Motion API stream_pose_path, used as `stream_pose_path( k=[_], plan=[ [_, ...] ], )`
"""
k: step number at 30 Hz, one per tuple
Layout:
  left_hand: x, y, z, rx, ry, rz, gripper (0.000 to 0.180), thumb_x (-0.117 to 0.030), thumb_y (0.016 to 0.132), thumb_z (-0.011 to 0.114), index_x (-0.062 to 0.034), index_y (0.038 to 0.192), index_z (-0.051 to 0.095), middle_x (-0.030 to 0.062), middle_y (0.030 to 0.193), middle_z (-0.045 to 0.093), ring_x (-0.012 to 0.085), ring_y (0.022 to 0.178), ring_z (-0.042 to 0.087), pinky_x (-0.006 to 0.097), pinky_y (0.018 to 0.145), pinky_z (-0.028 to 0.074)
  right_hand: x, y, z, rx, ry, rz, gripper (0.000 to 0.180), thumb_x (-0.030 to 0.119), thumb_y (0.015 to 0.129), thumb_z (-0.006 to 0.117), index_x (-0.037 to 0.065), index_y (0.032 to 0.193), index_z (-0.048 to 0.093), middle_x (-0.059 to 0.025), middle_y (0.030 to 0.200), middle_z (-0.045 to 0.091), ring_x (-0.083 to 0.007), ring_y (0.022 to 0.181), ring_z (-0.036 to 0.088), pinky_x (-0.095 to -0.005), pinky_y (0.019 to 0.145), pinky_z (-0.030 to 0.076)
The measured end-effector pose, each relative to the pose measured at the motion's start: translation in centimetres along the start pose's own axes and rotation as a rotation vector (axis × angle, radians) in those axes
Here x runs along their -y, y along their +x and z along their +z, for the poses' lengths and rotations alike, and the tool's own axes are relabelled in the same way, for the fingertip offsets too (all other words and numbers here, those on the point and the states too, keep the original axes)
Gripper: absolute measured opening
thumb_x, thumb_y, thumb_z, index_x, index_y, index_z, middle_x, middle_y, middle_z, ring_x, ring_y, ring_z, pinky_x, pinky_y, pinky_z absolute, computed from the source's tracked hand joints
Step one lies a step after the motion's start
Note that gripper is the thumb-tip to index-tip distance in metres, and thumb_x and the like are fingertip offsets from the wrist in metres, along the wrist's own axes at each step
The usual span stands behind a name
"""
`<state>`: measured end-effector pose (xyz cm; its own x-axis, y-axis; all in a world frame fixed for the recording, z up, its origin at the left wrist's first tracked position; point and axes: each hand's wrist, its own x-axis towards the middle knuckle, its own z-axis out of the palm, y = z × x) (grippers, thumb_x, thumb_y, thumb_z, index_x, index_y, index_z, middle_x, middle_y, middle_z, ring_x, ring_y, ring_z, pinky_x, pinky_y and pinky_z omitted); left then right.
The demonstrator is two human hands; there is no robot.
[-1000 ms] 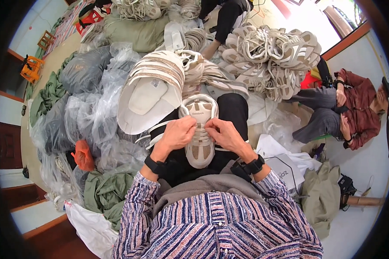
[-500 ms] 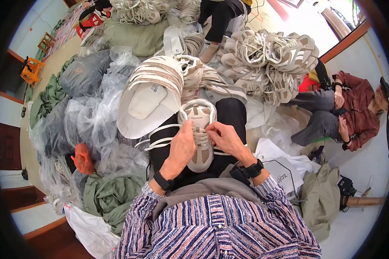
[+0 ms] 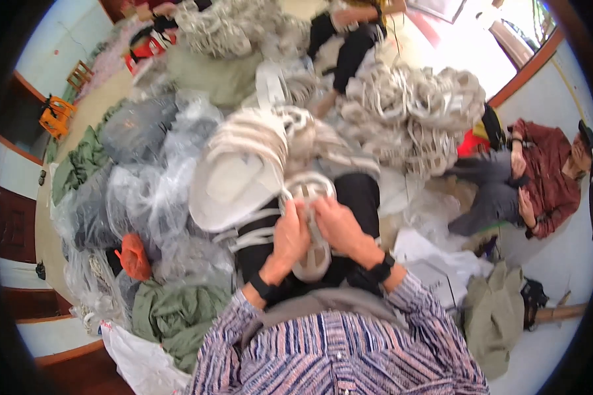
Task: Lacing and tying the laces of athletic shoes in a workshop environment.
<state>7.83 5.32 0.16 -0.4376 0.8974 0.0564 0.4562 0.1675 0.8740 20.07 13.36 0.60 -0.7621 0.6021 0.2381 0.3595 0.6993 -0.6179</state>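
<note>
A beige and white sneaker (image 3: 311,264) rests on my lap, toe toward me, with white laces across its front. My left hand (image 3: 292,238) is closed at the upper eyelets, thumb and fingertips pinching the shoelace. Close beside it, my right hand (image 3: 341,229) is closed too, its fingertips pinched on the lacing at the other side. Motion blur hides exactly which strand each hand grips. Loose white lace ends (image 3: 254,236) trail to the left over my dark trouser leg. Just beyond lies a stack of nested cream shoe pieces (image 3: 234,187).
A large heap of similar sneakers (image 3: 408,118) is at the right, another pile (image 3: 224,29) far off. Clear plastic bags (image 3: 145,191) and green cloth (image 3: 178,316) fill the left. One seated person (image 3: 547,171) is at the right; another person's legs (image 3: 349,56) show ahead.
My hands have drawn closer together over the lacing, the right shifting to my left side. The whole view has tilted, so everything sits lower. The far person's hand now shows.
</note>
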Motion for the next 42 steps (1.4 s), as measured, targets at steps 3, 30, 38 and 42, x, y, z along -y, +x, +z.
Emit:
stream_pose_path(
  k=[3,30,38,42],
  plan=[
    [1.9,-0.2,0.8,-0.06,-0.037,0.142,0.016,-0.014,0.094,0.044,-0.0044,0.107,0.042,0.0285,0.079,0.06,0.0486,0.075,0.058,0.056,0.061,0.044,1.0,0.7,-1.4,0.187,-0.065,-0.132,0.042,-0.001,0.079,0.052,0.002,0.121,0.043,-0.0196,0.091,0.053,-0.0392,0.075,0.06,-0.0453,0.062,0.05],
    [-4.9,-1.1,-8.9,0.626,-0.133,0.034,0.016,-0.014,0.085,0.063,0.0016,0.079,0.065,0.0045,0.06,0.056,0.0101,0.055,0.051,0.027,0.051,0.04,-2.2,-4.8,-8.8,0.307,-0.136,-0.022,0.033,-0.006,0.074,0.051,0.002,0.105,0.043,-0.0196,0.092,0.054,-0.039,0.081,0.056,-0.0447,0.067,0.044],
    [-7.1,-3.2,-11.4,0.854,-0.356,0.611,0.011,-0.016,0.077,0.07,-0.0054,0.08,0.071,0.0043,0.078,0.063,0.0237,0.083,0.058,0.038,0.082,0.038,-1.1,-2.1,-6.2,0.129,0.043,0.187,0.027,0.02,0.086,0.059,-0.001,0.102,0.055,-0.0211,0.091,0.062,-0.0387,0.085,0.06,-0.0425,0.073,0.048],
    [-7.8,-4.1,-12.5,0.853,-0.396,0.572,0.013,-0.016,0.08,0.069,-0.0055,0.088,0.071,0.0046,0.073,0.06,0.0218,0.078,0.058,0.033,0.077,0.039,-0.7,-1.7,-4.2,0.392,0.219,0.388,0.027,0.023,0.084,0.064,-0.003,0.081,0.059,-0.0149,0.066,0.063,-0.0331,0.062,0.063,-0.0396,0.057,0.049]
  ],
)
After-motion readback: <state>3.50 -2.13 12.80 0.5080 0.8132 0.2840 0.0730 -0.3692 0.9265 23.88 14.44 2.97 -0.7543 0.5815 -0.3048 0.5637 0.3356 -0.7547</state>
